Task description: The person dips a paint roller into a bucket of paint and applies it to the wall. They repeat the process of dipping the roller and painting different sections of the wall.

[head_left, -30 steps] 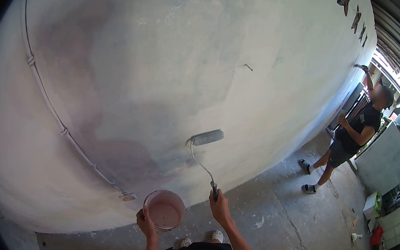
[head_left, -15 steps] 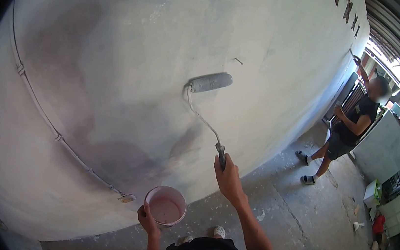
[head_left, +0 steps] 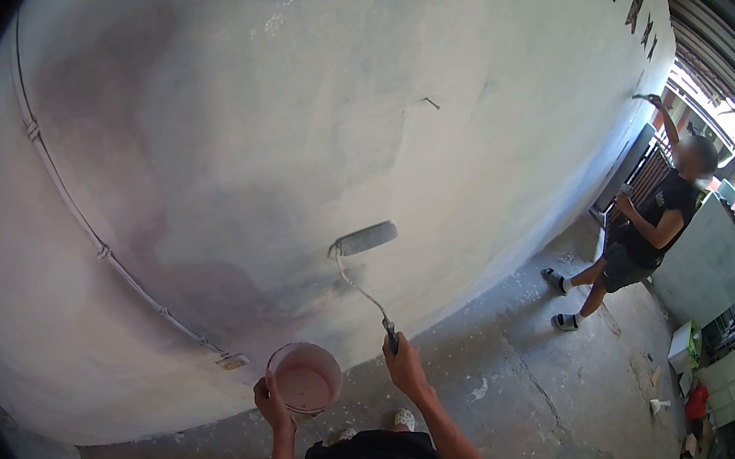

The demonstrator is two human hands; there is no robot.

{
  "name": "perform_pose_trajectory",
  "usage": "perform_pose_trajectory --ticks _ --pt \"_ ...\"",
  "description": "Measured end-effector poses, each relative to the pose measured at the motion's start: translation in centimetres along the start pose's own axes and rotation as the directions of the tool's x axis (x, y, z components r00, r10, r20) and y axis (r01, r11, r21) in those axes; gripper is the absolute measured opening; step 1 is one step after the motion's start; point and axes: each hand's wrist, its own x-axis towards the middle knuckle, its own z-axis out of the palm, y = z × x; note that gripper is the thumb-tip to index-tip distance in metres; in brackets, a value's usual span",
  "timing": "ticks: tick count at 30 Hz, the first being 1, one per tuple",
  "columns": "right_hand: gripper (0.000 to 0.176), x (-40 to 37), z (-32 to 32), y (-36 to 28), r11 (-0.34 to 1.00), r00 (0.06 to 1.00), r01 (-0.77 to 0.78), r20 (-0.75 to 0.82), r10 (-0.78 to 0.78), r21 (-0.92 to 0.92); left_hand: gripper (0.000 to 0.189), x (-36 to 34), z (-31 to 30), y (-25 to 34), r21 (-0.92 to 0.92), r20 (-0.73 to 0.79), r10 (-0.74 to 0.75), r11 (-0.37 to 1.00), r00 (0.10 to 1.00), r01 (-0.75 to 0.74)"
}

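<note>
My right hand [head_left: 406,364] is closed around the dark handle of a paint roller [head_left: 366,238]. The roller's grey sleeve lies against the pale, patchy wall [head_left: 290,112], low down and beside a darker purplish area. Its bent wire frame runs from the sleeve down to the handle. In my left hand [head_left: 275,407] is a pink bucket [head_left: 305,377], gripped by its left side, with pinkish liquid or residue at the bottom. The bucket is in front of the wall's lower edge.
A conduit [head_left: 70,194] runs down the wall to a small box [head_left: 233,361]. A nail [head_left: 432,104] sticks out above the roller. At the right a person [head_left: 659,217] reaches a tool to the wall. Beyond are a grey panel [head_left: 708,259] and a white-green box [head_left: 685,345].
The roller and my right hand have moved down, the sleeve now lower on the wall. The other person's raised arm and tool have shifted slightly. The bucket stays nearly in place.
</note>
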Motion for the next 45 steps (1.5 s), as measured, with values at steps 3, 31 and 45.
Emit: perform_pose_trajectory --ticks 3,31,45 --pt "0.031 -0.8 1.2 1.7 1.0 1.0 0.013 -0.004 -0.013 -0.018 0.046 -0.2 -0.2 0.2 0.007 0.014 0.018 1.0 1.0 -0.018" --pt "0.032 2.9 -1.0 -4.0 0.991 0.995 0.104 0.002 -0.104 0.08 0.042 -1.4 -2.2 -0.4 0.002 -0.074 -0.003 1.0 0.997 0.003" --pt "0.045 0.0 3.6 11.3 0.997 0.983 -0.035 0.181 0.045 -0.063 0.047 -1.2 0.0 0.4 0.013 0.004 -0.016 1.0 1.0 0.016"
